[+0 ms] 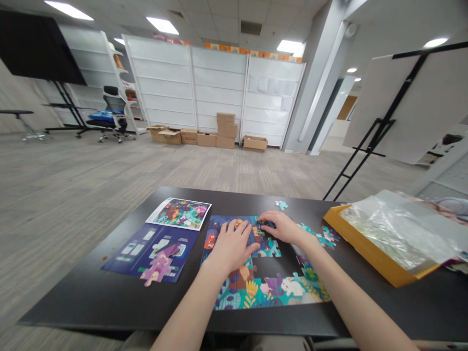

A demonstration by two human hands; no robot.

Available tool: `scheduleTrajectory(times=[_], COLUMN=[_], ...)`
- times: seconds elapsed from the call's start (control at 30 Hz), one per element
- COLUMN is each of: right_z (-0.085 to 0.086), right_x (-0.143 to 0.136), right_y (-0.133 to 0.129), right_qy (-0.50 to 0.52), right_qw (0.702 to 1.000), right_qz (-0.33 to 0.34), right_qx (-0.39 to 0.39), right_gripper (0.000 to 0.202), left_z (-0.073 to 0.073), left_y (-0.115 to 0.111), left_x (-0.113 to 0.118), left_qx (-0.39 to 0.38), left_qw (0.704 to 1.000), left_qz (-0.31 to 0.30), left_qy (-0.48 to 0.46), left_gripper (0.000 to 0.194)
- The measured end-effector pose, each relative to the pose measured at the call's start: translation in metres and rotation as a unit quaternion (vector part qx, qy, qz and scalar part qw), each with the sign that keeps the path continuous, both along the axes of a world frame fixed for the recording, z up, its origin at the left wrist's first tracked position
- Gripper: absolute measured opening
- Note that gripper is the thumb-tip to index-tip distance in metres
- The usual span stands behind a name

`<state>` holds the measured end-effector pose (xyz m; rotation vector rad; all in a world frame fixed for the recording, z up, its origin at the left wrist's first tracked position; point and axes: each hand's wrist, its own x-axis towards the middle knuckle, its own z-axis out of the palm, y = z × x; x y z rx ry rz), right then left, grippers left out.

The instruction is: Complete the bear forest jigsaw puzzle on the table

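Observation:
A colourful jigsaw puzzle [270, 297], partly joined, lies on the dark table, with bare tabletop showing through its middle and right. My left hand [232, 246] rests flat on its upper left part, fingers spread. At the puzzle's top edge, my right hand [280, 226] has thumb and fingers closed around a small dark puzzle piece [261, 223], mostly hidden by the fingertips. Loose puzzle pieces [325, 237] lie to the right, partly behind my right forearm. Another loose bit of puzzle [281, 205] sits beyond that hand.
On the left lie a picture sheet [181, 213] and a purple leaflet [120, 256], with a joined pink puzzle section [159, 268] on the leaflet. A yellow box [387, 268] holding clear plastic stands at the right. An easel [365, 146] rises behind the table.

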<state>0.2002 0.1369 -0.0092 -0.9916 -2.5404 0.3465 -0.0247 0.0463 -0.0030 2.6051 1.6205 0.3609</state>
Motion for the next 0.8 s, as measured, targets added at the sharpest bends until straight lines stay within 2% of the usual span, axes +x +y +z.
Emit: scheduleTrajectory(times=[0.17, 0.3, 0.47, 0.8], right_z=[-0.001, -0.003, -0.006, -0.011], right_x=[-0.003, -0.001, 0.0, 0.001], right_y=[-0.003, -0.002, 0.0, 0.0], right_qy=[0.035, 0.052, 0.023, 0.001], right_qw=[0.999, 0.999, 1.0, 0.999], right_qz=[-0.004, -0.002, 0.011, -0.018], right_qx=[-0.004, 0.011, 0.011, 0.034], right_gripper=[0.028, 0.026, 0.021, 0.024], left_z=[-0.002, -0.002, 0.0, 0.0], left_y=[0.0, 0.001, 0.001, 0.0], left_x=[0.0, -0.001, -0.001, -0.002], left_qx=[-0.001, -0.001, -0.002, -0.003], left_qw=[1.0, 1.0, 1.0, 1.0], left_qz=[-0.001, -0.004, -0.007, -0.004], left_qy=[-0.002, -0.003, -0.005, -0.007], left_gripper=[0.059, 0.057, 0.057, 0.055])
